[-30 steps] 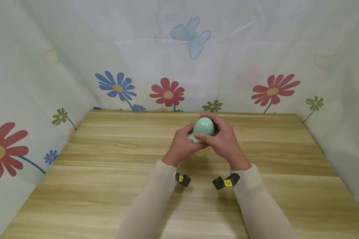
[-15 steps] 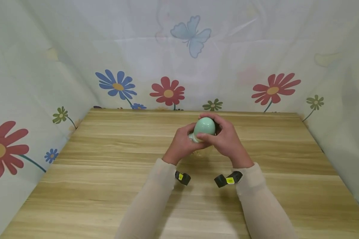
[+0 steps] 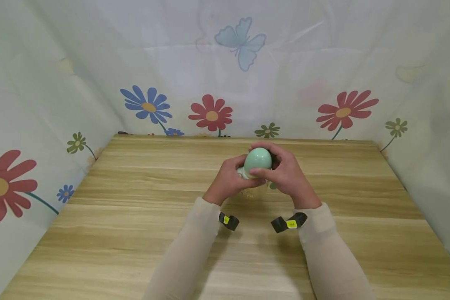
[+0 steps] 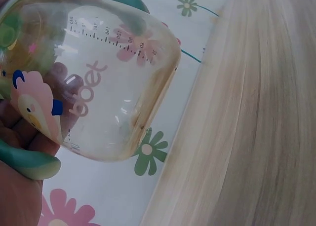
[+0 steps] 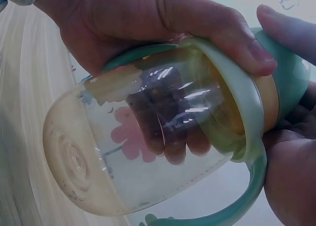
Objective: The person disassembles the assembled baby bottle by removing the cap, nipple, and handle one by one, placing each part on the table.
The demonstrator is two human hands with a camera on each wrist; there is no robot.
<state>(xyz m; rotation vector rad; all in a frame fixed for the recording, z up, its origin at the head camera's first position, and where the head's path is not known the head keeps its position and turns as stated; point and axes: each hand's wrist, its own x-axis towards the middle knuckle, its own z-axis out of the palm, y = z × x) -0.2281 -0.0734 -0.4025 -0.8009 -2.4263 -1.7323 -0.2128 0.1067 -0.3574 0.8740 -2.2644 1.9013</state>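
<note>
A clear baby bottle (image 5: 148,137) with measuring marks and green handles (image 4: 29,162) is held in the air over the table, lying on a slant in the right wrist view. My left hand (image 3: 230,179) grips it, fingers behind the clear body and thumb along the pale green collar (image 5: 247,102). My right hand (image 3: 286,177) holds the glossy green domed cap (image 3: 258,160), thumb on its near side and fingers round the far side. An orange-tan band (image 5: 269,102) shows between collar and cap. A little light brown liquid or tint shows in the body.
A wood-grain table (image 3: 135,233) lies under both arms. White curtains (image 3: 285,75) printed with flowers and a butterfly enclose it at the back and sides. Black wrist cameras (image 3: 228,221) sit at both sleeve cuffs.
My right hand and the domed cap have shifted slightly to the right, and the right wrist has turned outward a little. The left hand stays nearly in place.
</note>
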